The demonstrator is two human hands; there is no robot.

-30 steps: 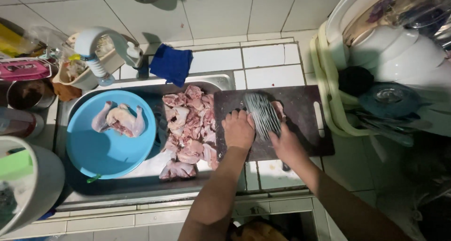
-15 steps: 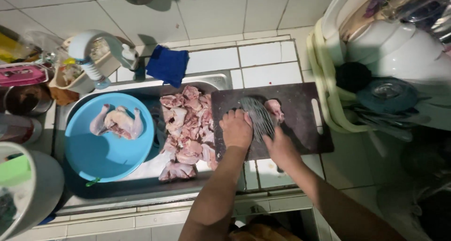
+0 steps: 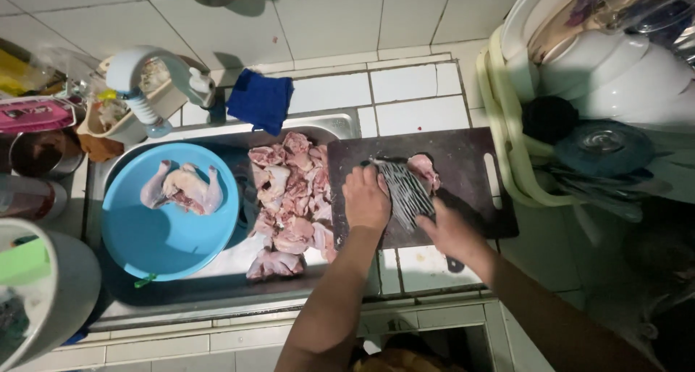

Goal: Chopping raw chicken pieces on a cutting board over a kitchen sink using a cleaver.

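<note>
White tiles covered the kitchen counter and the wall behind it, seen from above. A metal sink (image 3: pixel 217 289) was set into the counter, and a dark cutting board (image 3: pixel 463 162) lay across its right edge.

The person's left hand (image 3: pixel 365 198) pressed down flat near the left end of the board, fingers together, beside the broad side of a cleaver (image 3: pixel 404 191). The right hand (image 3: pixel 450 231) was closed around the cleaver's handle at the near edge of the board, and the blade angled away from that hand toward the far left. A pink piece of raw chicken (image 3: pixel 422 170) lay on the board just beyond the blade, touching its far side and close to the left hand's fingertips. Whether the left hand touched the blade itself could not be told.

Left of the board, inside the sink, a heap of cut chicken pieces (image 3: pixel 289 202) lay piled, touching the board's left edge. Farther left sat a round blue basin (image 3: pixel 145 234) with a larger piece of chicken (image 3: pixel 184 187) in it. A blue cloth (image 3: pixel 260 100) hung at the far edge of the sink. To the right of the board stood a pale dish rack (image 3: pixel 507 155) holding white bowls (image 3: pixel 615 75).
</note>
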